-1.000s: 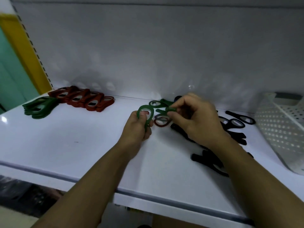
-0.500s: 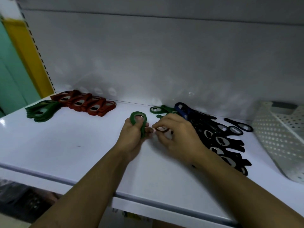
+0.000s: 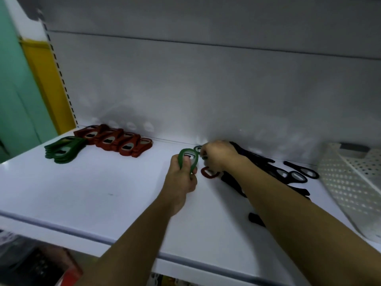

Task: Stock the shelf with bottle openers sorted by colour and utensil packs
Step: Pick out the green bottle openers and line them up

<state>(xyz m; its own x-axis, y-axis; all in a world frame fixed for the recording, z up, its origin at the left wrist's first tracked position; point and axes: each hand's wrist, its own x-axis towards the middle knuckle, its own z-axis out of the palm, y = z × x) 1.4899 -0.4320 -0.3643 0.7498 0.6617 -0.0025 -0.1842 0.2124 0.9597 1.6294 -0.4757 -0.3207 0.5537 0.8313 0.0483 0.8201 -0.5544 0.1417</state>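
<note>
Head view, step: I judge that the loose green pieces are being picked out of the mixed pile, to go afterwards to the green stack (image 3: 64,150) at the far left of the shelf (image 3: 103,193).
Head view, how to do it well: I would take one opener at a time and lay it flat on the ones already held, heads matching, so that the bundle does not fan out. I would leave the loose red opener (image 3: 209,173) where it lies and take it later to the red row (image 3: 115,140).
Left hand (image 3: 181,178): fingers and thumb are curled round the green bottle opener (image 3: 188,159), which stands head up just above the shelf. It may be more than one piece; I cannot tell.
Right hand (image 3: 218,156): the fingers are bent down at a small green opener (image 3: 198,148) near the back wall. The hand is blurred, so I cannot tell whether it pinches the opener or only touches it.
Unsorted stock: the black openers (image 3: 288,174) lie spread to the right, partly under the right forearm.
Beside them: a white perforated basket (image 3: 350,182) at the right end of the shelf.
</note>
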